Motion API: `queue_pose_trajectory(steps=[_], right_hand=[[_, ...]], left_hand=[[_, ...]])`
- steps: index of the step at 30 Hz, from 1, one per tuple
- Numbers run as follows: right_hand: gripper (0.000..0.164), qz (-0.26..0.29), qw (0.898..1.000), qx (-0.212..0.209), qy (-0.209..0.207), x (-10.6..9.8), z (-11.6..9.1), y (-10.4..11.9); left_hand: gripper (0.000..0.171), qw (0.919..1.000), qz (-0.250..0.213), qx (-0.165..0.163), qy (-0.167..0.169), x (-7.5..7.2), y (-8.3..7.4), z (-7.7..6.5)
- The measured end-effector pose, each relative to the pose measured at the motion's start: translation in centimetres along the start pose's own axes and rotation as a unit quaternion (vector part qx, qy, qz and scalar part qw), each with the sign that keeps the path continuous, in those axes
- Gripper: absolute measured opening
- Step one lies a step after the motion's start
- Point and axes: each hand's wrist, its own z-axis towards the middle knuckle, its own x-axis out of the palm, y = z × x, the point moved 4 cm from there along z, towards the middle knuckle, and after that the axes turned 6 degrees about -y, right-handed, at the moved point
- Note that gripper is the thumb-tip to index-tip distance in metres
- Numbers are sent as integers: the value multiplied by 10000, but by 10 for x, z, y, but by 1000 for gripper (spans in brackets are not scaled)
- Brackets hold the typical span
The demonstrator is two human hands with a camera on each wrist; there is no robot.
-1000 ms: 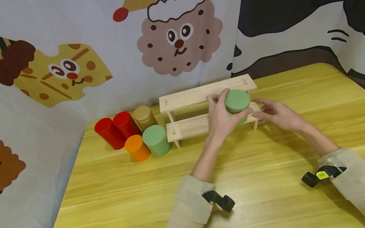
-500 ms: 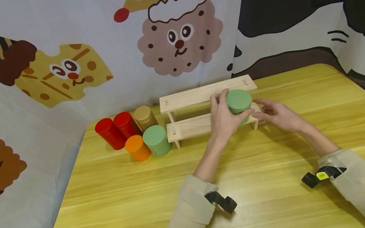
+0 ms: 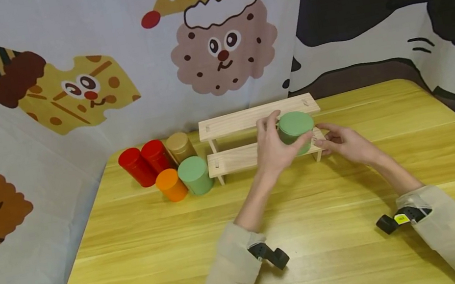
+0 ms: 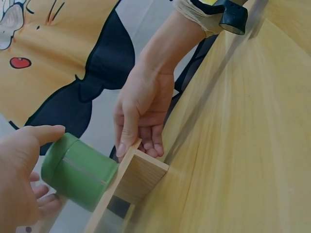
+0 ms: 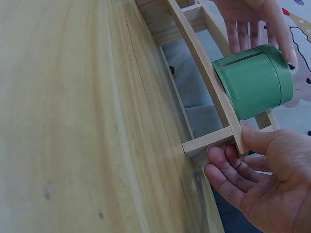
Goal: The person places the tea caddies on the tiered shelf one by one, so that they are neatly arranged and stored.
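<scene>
A green lidded canister (image 3: 295, 125) stands upright on the right end of the lower step of a two-step wooden rack (image 3: 236, 159). My left hand (image 3: 273, 152) is around its left side, fingers loosely spread. In the left wrist view the left thumb (image 4: 46, 132) lies by the lid of the canister (image 4: 80, 170), and the other fingers are apart from its side. My right hand (image 3: 347, 143) pinches the right end of the lower board, thumb on top and fingers curled beneath, as the right wrist view shows with the right hand (image 5: 267, 179).
Left of the rack stand two red canisters (image 3: 136, 166), a tan canister (image 3: 180, 145), an orange canister (image 3: 171, 184) and a second green canister (image 3: 195, 174). The upper board (image 3: 250, 117) rises behind the lower step. A printed curtain (image 3: 151, 109) hangs at the table's back edge.
The green canister shifted slightly right on the lower step. My left hand then drew a little left, its fingers loosening from the canister. The right hand kept its place.
</scene>
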Motion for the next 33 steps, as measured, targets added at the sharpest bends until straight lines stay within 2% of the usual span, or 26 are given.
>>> queue_pose_trajectory(steps=[7, 14, 27, 33], right_hand=[[69, 34, 10000, 6, -6, 0, 0, 0], [70, -8, 10000, 53, -30, -1, 0, -3], [69, -50, 10000, 22, -45, 0, -1, 0], [69, -94, 9999, 51, -59, 0, -1, 0]], left_hand=[[78, 9988, -475, -56, -129, -17, 0, -3], [70, 9952, -945, 174, -159, -33, 2, -4], [52, 9944, -996, 356, -46, -56, 14, -6], [49, 9952, -876, 420, -133, -70, 21, -7]])
